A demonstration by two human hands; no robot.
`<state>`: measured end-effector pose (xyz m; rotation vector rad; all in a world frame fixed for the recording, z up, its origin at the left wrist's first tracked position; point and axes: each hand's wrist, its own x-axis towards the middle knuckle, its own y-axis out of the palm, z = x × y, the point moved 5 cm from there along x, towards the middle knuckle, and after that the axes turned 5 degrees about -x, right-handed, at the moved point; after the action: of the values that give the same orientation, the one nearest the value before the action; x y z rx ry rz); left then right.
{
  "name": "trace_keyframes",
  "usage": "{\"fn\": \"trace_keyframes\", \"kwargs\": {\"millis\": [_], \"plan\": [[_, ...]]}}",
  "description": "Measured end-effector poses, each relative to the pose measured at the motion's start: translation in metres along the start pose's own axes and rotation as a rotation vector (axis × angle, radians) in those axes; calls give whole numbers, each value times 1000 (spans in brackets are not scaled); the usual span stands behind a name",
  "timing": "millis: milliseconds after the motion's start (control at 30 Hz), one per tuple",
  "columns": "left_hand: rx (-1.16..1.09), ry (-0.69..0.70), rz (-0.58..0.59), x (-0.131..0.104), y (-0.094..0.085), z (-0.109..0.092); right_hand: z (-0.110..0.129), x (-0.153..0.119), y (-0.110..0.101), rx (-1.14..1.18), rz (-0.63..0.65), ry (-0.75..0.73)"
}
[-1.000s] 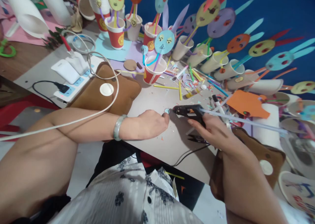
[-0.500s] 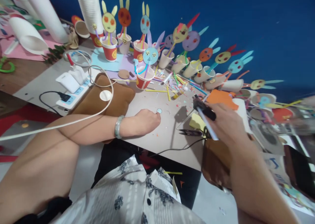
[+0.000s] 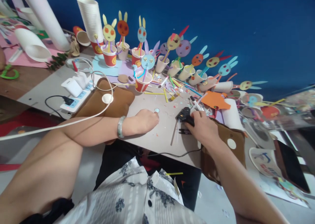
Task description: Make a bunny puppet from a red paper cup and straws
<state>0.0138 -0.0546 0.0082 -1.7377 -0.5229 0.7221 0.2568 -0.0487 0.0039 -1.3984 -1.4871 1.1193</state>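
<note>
My left hand [image 3: 145,121] rests low over the grey table with its fingers closed. At its fingertips shows a small light-blue paper disc [image 3: 157,110], pinched at the edge. A black hot glue gun [image 3: 185,115] is in my right hand [image 3: 203,127], whose fingers wrap round its handle. A whitish glue stick [image 3: 174,135] appears to stick out from the gun. Dark scissors [image 3: 184,131] lie just beneath the gun, partly hidden. Beyond my hands stands a rabbit figure with a blue face [image 3: 148,62] in a red paper cup [image 3: 143,82].
More rabbit figures in paper cups line the blue wall. Paper scraps and coloured sticks [image 3: 172,82] litter the table. A power strip [image 3: 78,96] with a white cable lies left, beside a brown pouch [image 3: 118,100]. Orange paper [image 3: 215,100] and a phone [image 3: 291,166] are right.
My right hand has brought the glue gun down and left, closer to my left hand and over the scissors. The left hand has barely moved. The view has shifted slightly.
</note>
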Motion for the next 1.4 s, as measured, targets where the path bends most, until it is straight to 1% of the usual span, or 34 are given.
{"fn": "trace_keyframes", "kwargs": {"millis": [67,133,200,233,300,367,400,500,633,733,967,1167,1233,1300,1333,1400], "plan": [[-5,3,5,-1,-1,0,-6,5,-5,38,-10,-75],[-1,34,11,-2,-2,-2,-4,9,-15,111,-100,-147],[12,59,7,-3,-2,-3,9,15,-26,229,-163,-201],[17,60,3,-3,-2,-3,19,20,-30,296,-150,-230],[19,41,3,-3,-1,-2,46,32,-30,411,-6,-298],[17,20,5,-2,0,-2,69,49,-29,465,110,-289],[16,21,9,-1,1,-2,77,58,-30,483,130,-271],[23,46,16,0,3,-2,96,80,-29,490,227,-259],[60,82,-35,0,6,-1,108,93,-28,475,317,-273],[74,105,-66,-1,9,-1,112,96,-29,449,345,-281],[59,83,-70,-2,6,-1,114,98,-30,418,409,-263],[34,90,-80,-1,7,-1,113,99,-28,456,394,-265],[1,75,-75,0,6,0,109,101,-29,515,345,-251],[-56,49,-106,2,1,3,99,103,-33,615,240,-203],[-90,24,-145,3,-3,6,92,104,-35,691,177,-161],[-177,-46,-271,6,-14,18,78,103,-39,911,92,-58]]}}
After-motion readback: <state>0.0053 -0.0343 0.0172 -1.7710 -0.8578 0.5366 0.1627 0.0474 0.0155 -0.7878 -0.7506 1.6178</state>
